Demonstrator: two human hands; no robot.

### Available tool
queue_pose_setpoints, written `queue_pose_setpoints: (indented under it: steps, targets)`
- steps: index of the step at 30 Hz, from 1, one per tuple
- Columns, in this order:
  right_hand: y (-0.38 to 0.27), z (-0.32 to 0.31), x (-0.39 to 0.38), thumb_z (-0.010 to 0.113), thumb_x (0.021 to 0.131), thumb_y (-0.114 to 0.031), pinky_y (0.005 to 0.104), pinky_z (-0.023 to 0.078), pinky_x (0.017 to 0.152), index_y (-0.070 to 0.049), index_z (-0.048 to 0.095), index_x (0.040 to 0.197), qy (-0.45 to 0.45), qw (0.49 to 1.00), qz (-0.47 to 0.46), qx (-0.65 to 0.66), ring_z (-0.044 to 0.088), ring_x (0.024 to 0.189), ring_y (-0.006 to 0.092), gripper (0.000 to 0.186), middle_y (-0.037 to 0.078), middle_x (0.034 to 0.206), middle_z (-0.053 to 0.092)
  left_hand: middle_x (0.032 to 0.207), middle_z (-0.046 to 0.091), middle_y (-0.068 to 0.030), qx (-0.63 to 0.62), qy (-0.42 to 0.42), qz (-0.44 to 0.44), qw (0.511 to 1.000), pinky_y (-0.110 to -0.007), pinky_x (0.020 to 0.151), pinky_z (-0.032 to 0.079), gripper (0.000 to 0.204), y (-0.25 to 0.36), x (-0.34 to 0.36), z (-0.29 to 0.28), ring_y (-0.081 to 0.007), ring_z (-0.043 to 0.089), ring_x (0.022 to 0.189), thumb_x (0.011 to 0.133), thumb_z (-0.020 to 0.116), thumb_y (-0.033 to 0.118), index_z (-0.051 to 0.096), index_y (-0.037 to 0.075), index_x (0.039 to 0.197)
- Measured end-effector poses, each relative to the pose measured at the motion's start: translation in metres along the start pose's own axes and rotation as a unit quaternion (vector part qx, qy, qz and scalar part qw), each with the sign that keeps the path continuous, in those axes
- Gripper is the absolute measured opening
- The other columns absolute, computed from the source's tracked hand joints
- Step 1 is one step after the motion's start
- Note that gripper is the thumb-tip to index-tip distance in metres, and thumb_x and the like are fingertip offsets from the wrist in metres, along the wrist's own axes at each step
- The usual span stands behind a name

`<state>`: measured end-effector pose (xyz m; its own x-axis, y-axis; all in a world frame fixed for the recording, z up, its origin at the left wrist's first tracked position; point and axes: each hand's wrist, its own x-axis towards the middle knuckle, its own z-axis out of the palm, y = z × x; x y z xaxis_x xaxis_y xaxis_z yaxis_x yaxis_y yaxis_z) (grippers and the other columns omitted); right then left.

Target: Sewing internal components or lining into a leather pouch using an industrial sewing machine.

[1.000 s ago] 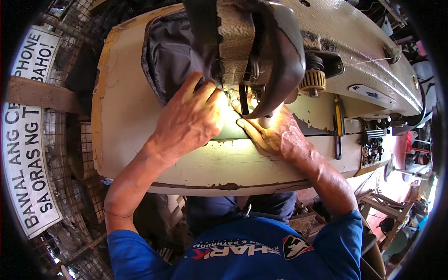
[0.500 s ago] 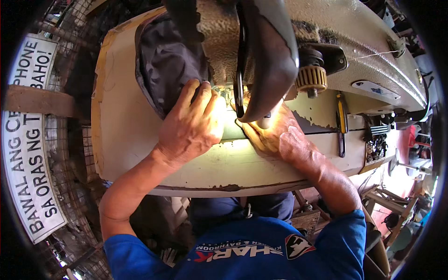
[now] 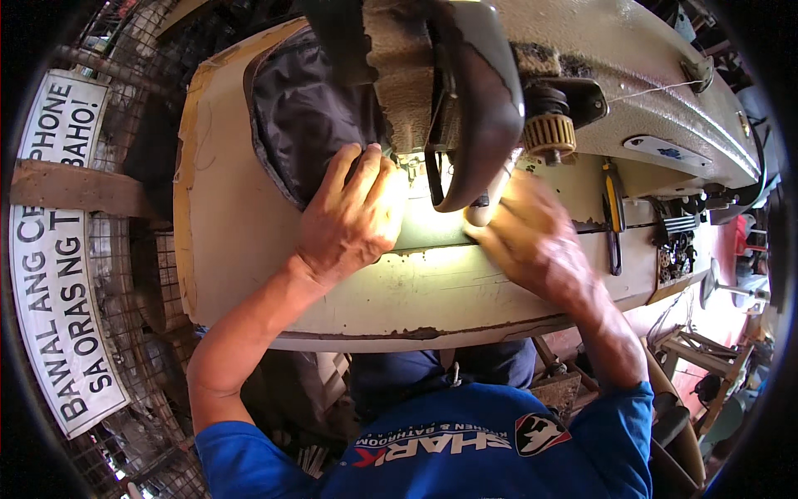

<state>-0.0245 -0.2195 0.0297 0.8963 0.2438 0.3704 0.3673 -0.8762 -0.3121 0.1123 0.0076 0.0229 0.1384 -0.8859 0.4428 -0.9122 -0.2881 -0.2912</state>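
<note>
My left hand point(image 3: 349, 216) has its fingers curled on the lower edge of a dark nylon fabric piece point(image 3: 303, 108), just left of the lit needle area point(image 3: 416, 166) of a speckled industrial sewing machine point(image 3: 615, 50). My right hand point(image 3: 532, 241) is blurred, right of that area and beside the machine's dark curved front part point(image 3: 478, 100); its fingertips are partly hidden behind it, so I cannot tell their grip. The pale, worn sewing table point(image 3: 249, 291) lies under both hands.
Yellow-and-black scissors or a cutter point(image 3: 613, 212) lie at the right, near small metal parts point(image 3: 673, 258). A ribbed knob point(image 3: 549, 133) juts from the machine. A wire mesh with a white sign point(image 3: 62, 316) and wooden board point(image 3: 79, 183) stands left; clutter fills the right.
My right hand has pulled rightward from the needle area and blurred. My left hand and the dark fabric have shifted only slightly.
</note>
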Motion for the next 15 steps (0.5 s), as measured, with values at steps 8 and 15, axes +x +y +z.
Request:
queue_pose_setpoints:
  steps: [8, 15]
  targets:
    - [0.075, -0.204, -0.086, 0.043, 0.109, -0.015, 0.0342, 0.045, 0.110, -0.004, 0.058, 0.142, 0.169, 0.816, 0.238, -0.499, 0.057, 0.130, 0.0185, 0.038, 0.008, 0.142, 0.061, 0.095, 0.066, -0.0142, -0.032, 0.012, -0.011, 0.999, -0.050, 0.098, 0.050, 0.016, -0.012, -0.001, -0.003, -0.0298, 0.067, 0.101, 0.079, 0.061, 0.013, 0.068, -0.001, 0.080]
    - [0.308, -0.331, -0.133, 0.047, 0.106, -0.021, 0.0379, 0.045, 0.107, -0.006, 0.057, 0.142, 0.063, 0.918, 0.165, -0.355, 0.057, 0.129, 0.0271, 0.040, 0.015, 0.144, 0.056, 0.092, 0.064, -0.0093, 0.007, 0.006, -0.023, 1.000, -0.047, 0.103, 0.046, 0.019, -0.014, -0.003, 0.004, -0.0248, 0.064, 0.101, 0.083, 0.062, 0.014, 0.069, 0.002, 0.095]
